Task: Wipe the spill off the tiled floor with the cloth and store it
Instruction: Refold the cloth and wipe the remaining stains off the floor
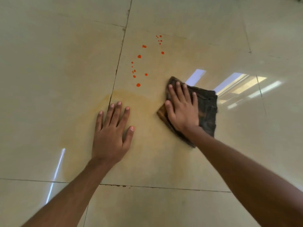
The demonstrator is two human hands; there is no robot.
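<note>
Several orange-red drops of the spill [138, 85] dot the beige tiled floor [49, 63], running from the centre up toward the top middle. A faint yellowish smear [105, 102] arcs across the tiles below the drops. A dark folded cloth [206, 105] lies flat on the floor to the right of the drops. My right hand [182, 108] presses on the cloth with straight, spread fingers. My left hand [113, 131] rests flat on the bare floor over the smear, fingers spread, holding nothing.
Dark grout lines [119, 54] run between the large glossy tiles. Bright window reflections [237, 86] shine on the floor right of the cloth, and a thin light streak [57, 171] lies at the lower left.
</note>
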